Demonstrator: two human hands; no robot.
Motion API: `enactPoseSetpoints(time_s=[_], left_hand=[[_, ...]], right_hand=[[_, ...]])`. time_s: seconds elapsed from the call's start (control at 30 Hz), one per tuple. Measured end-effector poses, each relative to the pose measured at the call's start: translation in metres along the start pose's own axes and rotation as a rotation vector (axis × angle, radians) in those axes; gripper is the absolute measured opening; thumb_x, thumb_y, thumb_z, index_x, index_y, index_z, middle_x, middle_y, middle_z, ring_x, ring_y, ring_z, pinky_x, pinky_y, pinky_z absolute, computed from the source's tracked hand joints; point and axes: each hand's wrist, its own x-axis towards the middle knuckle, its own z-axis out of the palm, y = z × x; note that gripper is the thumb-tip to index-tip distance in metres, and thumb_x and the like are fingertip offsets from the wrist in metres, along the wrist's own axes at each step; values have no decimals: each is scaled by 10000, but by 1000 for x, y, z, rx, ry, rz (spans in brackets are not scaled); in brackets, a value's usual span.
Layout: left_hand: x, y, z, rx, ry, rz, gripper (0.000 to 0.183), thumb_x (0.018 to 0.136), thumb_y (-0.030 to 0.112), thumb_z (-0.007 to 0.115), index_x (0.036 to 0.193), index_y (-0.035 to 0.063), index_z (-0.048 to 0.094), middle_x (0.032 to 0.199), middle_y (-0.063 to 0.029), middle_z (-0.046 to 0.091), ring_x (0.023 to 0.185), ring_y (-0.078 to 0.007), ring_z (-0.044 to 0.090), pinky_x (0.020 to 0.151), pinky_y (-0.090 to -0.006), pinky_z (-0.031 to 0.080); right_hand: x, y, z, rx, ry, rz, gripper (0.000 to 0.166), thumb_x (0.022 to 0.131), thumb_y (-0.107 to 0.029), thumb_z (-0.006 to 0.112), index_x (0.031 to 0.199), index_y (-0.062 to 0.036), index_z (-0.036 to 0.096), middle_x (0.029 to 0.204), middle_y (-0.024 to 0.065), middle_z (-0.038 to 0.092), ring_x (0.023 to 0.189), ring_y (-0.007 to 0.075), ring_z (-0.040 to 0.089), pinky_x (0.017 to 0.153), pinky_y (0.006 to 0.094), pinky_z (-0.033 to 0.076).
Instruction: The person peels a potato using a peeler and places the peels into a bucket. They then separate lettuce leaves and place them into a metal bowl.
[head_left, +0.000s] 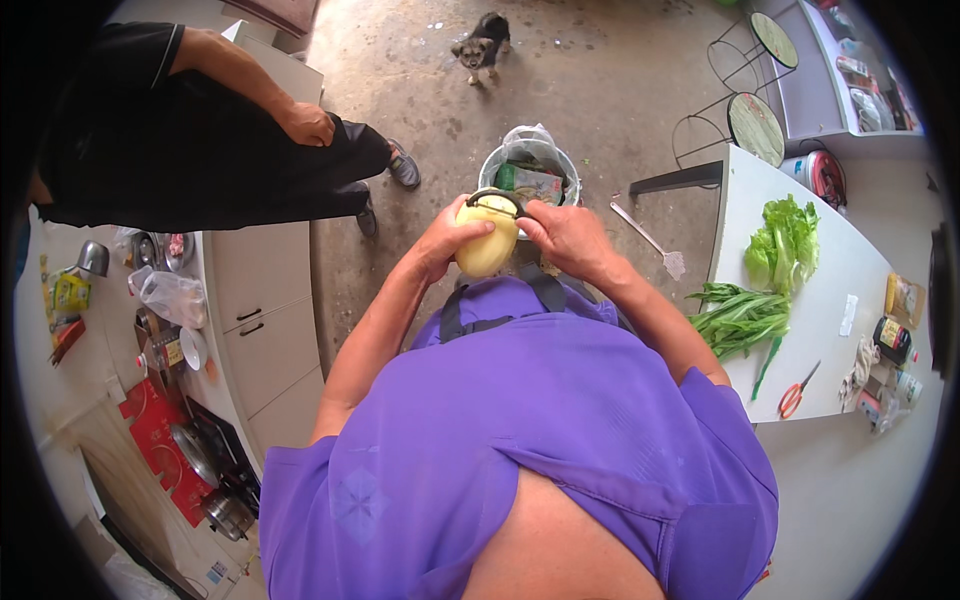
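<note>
My left hand (441, 238) grips a large, pale yellow peeled vegetable (484, 253), oval and perhaps a potato or melon, with the thumb across its front. In my right hand (568, 234) is a black-framed peeler (512, 196), its blade lying across the vegetable's upper end. Both hands are held in front of my body, just short of a white waste bin (574, 174) on the floor. The bin has a plastic liner and contains wrappers and scraps. My right fingers hide most of the peeler's handle.
A small dog (491, 41) stands beyond the bin. At left, a person in black (172, 157) stands by a cabinet (262, 277). On the right-hand table (817, 330) lie lettuce (784, 244), leafy greens (742, 319) and orange-handled scissors (793, 397). A fly swatter (649, 240) lies on the floor near stools (756, 127).
</note>
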Motion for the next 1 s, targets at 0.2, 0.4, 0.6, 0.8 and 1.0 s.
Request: enactPoseSetpoints(time_s=[0.2, 0.4, 0.6, 0.8, 1.0], left_hand=[[-1, 2, 0, -1, 3, -58, 635, 738, 267, 703, 1254, 22, 427, 1117, -107, 552, 976, -184, 577, 812, -319, 499], [-6, 3, 2, -90, -20, -48, 603, 756, 265, 679, 1254, 26, 436, 1115, -97, 559, 974, -176, 579, 837, -316, 489], [-8, 9, 0, -153, -107, -44, 547, 776, 256, 651, 1237, 28, 465, 1112, -109, 583, 968, -187, 599, 842, -321, 498], [-8, 4, -3, -175, -163, -53, 595, 765, 269, 652, 1269, 23, 454, 1121, -117, 584, 953, -196, 611, 817, -321, 514], [-11, 4, -7, -280, -184, -73, 685, 755, 337, 653, 1307, 11, 413, 1143, -141, 577, 948, -220, 617, 805, -349, 527]], right_hand=[[16, 37, 9, -82, 82, 204, 315, 919, -387, 477, 890, -86, 570, 768, 184, 641, 765, 402, 612, 631, 507, 466], [5, 27, 5, 65, 21, 72, 313, 937, -358, 467, 853, -60, 518, 735, 205, 596, 730, 424, 574, 611, 492, 435], [2, 15, 0, 35, -37, -25, 315, 942, -346, 463, 821, -56, 477, 698, 200, 575, 694, 424, 563, 587, 491, 419], [8, 40, 13, -8, 25, 42, 312, 938, -354, 463, 835, -62, 506, 709, 199, 591, 721, 425, 575, 602, 499, 434], [3, 52, 13, 202, 111, 44, 336, 957, -356, 446, 854, -39, 487, 702, 224, 531, 674, 424, 529, 569, 449, 398]])
